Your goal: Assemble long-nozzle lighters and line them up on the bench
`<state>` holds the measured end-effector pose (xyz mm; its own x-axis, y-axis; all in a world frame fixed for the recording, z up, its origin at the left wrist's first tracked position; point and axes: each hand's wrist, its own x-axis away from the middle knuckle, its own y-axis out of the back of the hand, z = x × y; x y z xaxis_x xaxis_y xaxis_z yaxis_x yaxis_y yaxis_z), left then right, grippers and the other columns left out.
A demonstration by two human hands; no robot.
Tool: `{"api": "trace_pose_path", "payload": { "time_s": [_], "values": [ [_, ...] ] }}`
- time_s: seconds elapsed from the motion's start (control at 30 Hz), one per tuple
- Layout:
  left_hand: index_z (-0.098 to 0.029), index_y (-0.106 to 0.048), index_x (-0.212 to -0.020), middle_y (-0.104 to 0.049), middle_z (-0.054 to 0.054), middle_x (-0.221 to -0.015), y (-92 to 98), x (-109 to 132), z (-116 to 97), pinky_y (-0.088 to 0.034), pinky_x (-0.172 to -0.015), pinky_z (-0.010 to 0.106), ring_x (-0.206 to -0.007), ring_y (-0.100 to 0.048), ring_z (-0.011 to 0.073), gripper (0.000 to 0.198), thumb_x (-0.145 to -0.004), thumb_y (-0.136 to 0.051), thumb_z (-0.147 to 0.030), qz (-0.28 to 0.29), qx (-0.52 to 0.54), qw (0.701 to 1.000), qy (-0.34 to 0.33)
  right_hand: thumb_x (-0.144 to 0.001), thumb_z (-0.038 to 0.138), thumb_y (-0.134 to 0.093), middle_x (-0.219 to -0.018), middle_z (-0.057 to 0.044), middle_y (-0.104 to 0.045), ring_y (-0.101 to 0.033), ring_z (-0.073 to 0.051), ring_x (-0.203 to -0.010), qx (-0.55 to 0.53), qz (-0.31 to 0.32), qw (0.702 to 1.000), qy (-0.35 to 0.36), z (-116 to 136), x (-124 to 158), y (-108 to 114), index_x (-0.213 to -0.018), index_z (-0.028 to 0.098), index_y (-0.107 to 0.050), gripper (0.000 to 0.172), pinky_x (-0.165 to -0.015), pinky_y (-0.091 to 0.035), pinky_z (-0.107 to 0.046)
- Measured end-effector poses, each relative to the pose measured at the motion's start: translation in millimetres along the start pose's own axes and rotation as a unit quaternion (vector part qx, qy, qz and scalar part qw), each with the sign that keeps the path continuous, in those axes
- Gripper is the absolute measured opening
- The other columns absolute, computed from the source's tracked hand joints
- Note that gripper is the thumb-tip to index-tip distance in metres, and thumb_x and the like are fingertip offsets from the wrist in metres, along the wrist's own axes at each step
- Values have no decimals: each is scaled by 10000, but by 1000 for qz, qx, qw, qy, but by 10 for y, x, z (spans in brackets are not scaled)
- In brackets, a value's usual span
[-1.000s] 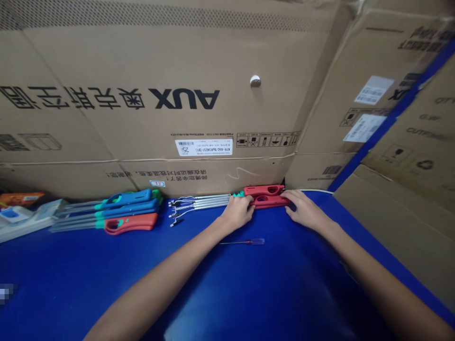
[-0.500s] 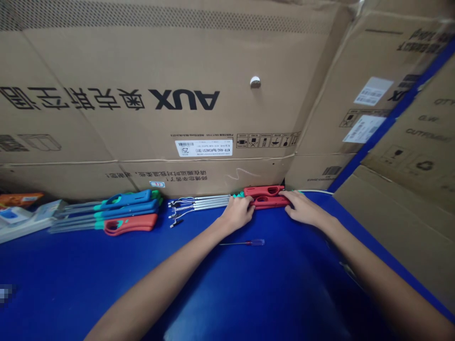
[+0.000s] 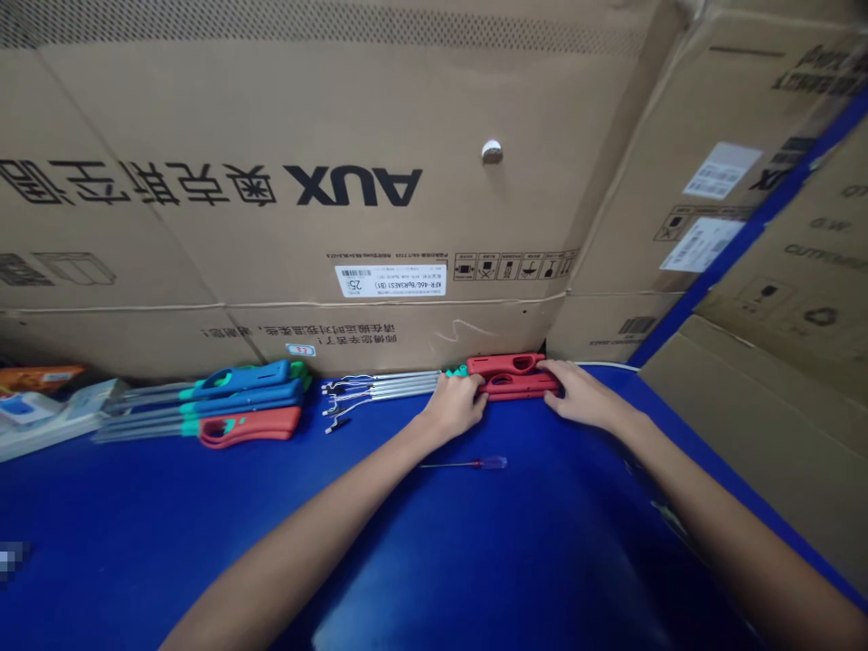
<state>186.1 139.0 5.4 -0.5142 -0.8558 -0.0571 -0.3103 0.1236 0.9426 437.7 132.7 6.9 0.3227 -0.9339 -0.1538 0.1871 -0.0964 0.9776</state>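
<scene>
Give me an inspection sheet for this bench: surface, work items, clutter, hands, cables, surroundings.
Surface: blue table, smooth covering.
Job's things: red lighters with long metal tubes, stacked against the foot of the back box.
Clutter: small screwdriver lying loose near the left wrist; second pile of lighters, blue and red, further left; packets at the far left edge.
Hands: left hand on the stack where tubes meet handles, fingers bent, grip unclear; right hand flat on the handles' right end.
Cables: thin white line beside the right hand, perhaps a cord; cannot tell.
Surroundings: cardboard boxes wall the table at back and right.
</scene>
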Motion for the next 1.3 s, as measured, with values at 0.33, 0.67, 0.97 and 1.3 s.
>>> {"api": "trace_pose_path", "payload": {
  "time_s": [0.33,0.67,0.97,1.3],
  "values": [
    [-148,-602,-1111,-698,64,-961,28,25,-11,-521,-827,361,-900,-668,215,265,-900,-604,-308,-35,-5,999,-7,-775,281,-592,-1224,-146,-613,-571,-309,-1148,-2,-43,999,12,-105,71,-21,-1244,149,-543,489,-1023,-434,-470],
    [-171,-568,-1076,-730,66,-959,24,3,0,-485,-808,320,-924,-689,241,263,-841,-649,-257,-60,-24,998,-10,-808,291,-591,-1209,-143,-615,-570,-313,-1130,-2,-55,998,19,-133,58,-64,-1231,156,-545,446,-1011,-444,-470],
    [-178,-587,-997,-718,63,-913,36,41,32,-468,-800,348,-892,-676,256,231,-813,-675,-285,-99,-17,994,-32,-795,301,-600,-1200,-149,-617,-566,-319,-1123,-3,-67,997,27,-81,94,-6,-1226,158,-543,457,-1000,-451,-478],
    [-190,-609,-988,-697,53,-886,420,673,567,-461,-815,367,-855,-653,235,168,-881,-537,-299,-189,11,981,-30,-832,331,-558,-1154,-120,-617,-560,-297,-1103,-6,-130,991,38,81,265,208,-1201,196,-535,393,-968,-472,-459]
  ]
}}
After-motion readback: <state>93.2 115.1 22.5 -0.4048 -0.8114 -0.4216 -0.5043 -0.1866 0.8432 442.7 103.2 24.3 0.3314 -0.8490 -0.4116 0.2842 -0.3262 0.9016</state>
